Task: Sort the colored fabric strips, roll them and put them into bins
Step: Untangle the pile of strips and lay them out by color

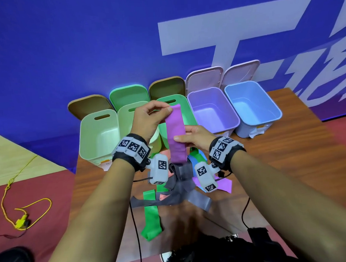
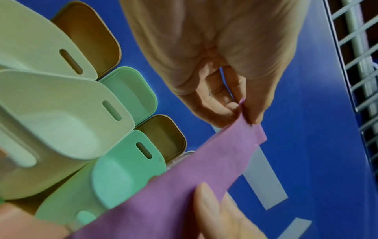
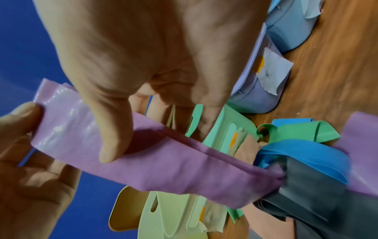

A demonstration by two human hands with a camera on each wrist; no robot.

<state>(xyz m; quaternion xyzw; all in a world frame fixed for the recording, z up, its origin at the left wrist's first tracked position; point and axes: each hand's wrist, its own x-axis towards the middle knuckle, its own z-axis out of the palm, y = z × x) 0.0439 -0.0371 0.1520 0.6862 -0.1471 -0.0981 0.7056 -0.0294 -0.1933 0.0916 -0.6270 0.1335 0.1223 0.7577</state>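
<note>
Purple strip [image 1: 175,138] between both hands' fingers [image 1: 167,109]

Purple strip [image 1: 175,138]: lower end lost among the pile of strips [image 1: 177,187] below it, so its full length cannot be told. Pile: largely screened by the two wrist cameras; a pink strip [image 1: 164,196] shows only as slivers under the grey strips [image 1: 184,191]. Middle green bin [image 1: 184,108], behind the purple strip: interior covered by that strip and the left hand [image 1: 147,120]. Right hand [image 1: 197,138]: fingers behind the strip are unseen. Paper labels [image 3: 274,74] on the bin fronts: writing too small to read.
</note>
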